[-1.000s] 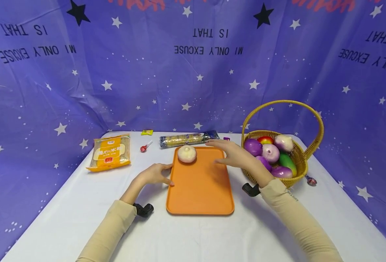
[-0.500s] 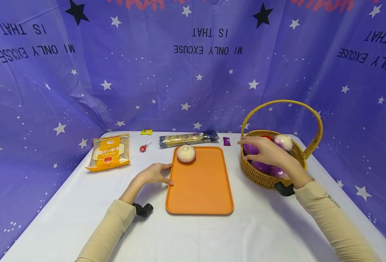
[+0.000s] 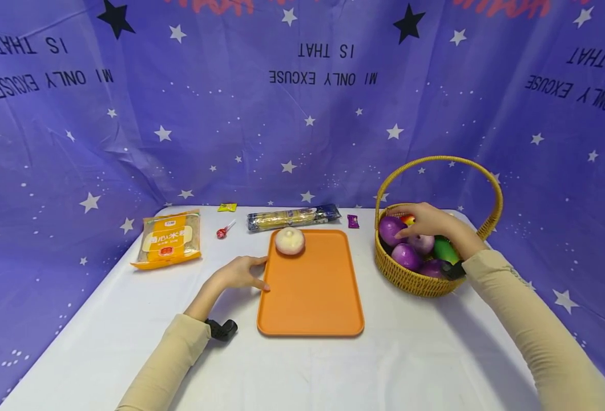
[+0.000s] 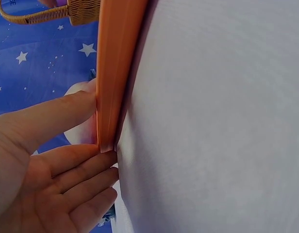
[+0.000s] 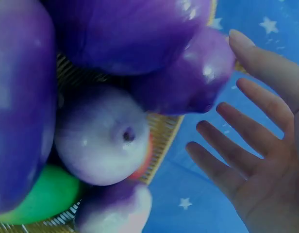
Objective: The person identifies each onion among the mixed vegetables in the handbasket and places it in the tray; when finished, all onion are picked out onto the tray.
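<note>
My right hand (image 3: 431, 225) has left the flat orange plastic tray (image 3: 310, 297), which it hovered over a second ago, and now reaches down into the woven wicker basket with the arched handle (image 3: 420, 279) at the table's right side. I read this as a move toward a second piece. The pale round onion-like piece (image 3: 289, 240) sits where it was, at the far left corner of the tray.

Right hand: fingers (image 5: 246, 141) spread and straight in the wrist view, gripping nothing; from the head view the palm lies over the basket's contents, just above the pale lilac round piece (image 3: 423, 243) and beside the glossy purple round piece (image 3: 388, 229). Whether the fingertips touch either piece I cannot tell.

Left hand (image 3: 241, 273): unmoved, flat and relaxed on the white tablecloth (image 3: 302, 371), its straight fingers (image 4: 67, 109) pressed against the tray's left rim (image 4: 113, 73), steadying it, holding nothing.

Also in the basket: a green piece (image 3: 445, 249) and further purple pieces. Behind the tray lie a long wrapped noodle packet (image 3: 294, 217), a yellow rice-noodle bag (image 3: 169, 245), a lollipop (image 3: 225, 230) and small sweets.
</note>
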The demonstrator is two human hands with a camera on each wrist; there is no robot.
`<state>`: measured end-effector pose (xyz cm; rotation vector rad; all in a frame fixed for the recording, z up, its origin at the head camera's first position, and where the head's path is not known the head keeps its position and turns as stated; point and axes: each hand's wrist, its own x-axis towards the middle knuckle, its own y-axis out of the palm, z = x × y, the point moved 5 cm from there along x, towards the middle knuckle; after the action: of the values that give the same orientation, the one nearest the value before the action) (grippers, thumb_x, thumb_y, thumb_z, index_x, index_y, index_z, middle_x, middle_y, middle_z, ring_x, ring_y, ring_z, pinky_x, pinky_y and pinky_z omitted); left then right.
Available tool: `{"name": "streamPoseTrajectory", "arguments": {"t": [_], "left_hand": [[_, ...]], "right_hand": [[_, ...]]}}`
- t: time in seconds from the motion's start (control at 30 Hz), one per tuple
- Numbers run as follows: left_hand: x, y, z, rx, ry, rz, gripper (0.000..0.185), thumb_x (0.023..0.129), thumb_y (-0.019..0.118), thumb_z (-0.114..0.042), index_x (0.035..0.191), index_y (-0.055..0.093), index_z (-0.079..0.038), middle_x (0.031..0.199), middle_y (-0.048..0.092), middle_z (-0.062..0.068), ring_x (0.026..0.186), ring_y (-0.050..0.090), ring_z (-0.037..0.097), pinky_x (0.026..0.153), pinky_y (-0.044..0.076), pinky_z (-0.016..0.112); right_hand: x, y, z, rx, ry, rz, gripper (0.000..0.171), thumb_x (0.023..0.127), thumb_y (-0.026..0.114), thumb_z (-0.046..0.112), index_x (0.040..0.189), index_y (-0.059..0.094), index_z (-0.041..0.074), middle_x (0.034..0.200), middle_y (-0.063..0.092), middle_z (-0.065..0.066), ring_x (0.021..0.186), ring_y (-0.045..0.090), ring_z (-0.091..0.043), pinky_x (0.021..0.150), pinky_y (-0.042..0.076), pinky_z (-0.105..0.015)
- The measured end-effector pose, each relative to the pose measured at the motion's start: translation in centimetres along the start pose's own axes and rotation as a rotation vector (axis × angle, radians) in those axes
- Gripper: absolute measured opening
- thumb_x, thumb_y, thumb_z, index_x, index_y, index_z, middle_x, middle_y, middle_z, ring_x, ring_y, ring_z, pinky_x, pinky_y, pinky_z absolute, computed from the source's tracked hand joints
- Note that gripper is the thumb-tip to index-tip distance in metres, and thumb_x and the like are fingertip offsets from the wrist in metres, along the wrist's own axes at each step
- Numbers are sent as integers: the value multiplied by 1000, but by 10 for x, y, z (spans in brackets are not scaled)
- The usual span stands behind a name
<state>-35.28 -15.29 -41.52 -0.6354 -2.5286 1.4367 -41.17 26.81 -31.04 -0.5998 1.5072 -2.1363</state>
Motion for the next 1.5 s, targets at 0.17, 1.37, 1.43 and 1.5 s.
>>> {"name": "streamPoseTrajectory", "arguments": {"t": [0.17, 1.37, 1.43, 1.5], "left_hand": [[-1, 2, 0, -1, -2, 1, 86, 73, 84, -36, 141, 47, 0, 140, 48, 22, 130, 42, 39, 105, 36, 50], [-1, -1, 0, -10, 0, 8, 87, 73, 84, -35, 142, 45, 1, 141, 47, 22, 132, 38, 40, 109, 31, 51], [0, 0, 0, -13, -7, 10, 87, 73, 84, -35, 142, 46, 0, 141, 47, 21, 132, 39, 40, 109, 32, 50], [0, 0, 0, -13, -12, 9, 87, 73, 84, -35, 142, 46, -1, 142, 47, 21, 132, 39, 39, 108, 32, 50]], "right_hand": [[8, 6, -12, 97, 16, 49, 68, 80, 80, 29, 135, 52, -1, 132, 55, -23, 116, 55, -43, 99, 41, -56], [-23, -37, 9, 0, 52, -81, 66, 81, 78, 38, 137, 53, 13, 125, 61, -15, 109, 58, -35, 91, 47, -53], [-29, -40, 17, 3, 57, -94, 67, 80, 78, 38, 137, 52, 14, 123, 62, -14, 108, 59, -33, 90, 48, -53], [-35, -40, 26, 11, 42, -107, 67, 80, 78, 37, 138, 52, 14, 122, 62, -13, 106, 59, -32, 88, 50, -52]]}}
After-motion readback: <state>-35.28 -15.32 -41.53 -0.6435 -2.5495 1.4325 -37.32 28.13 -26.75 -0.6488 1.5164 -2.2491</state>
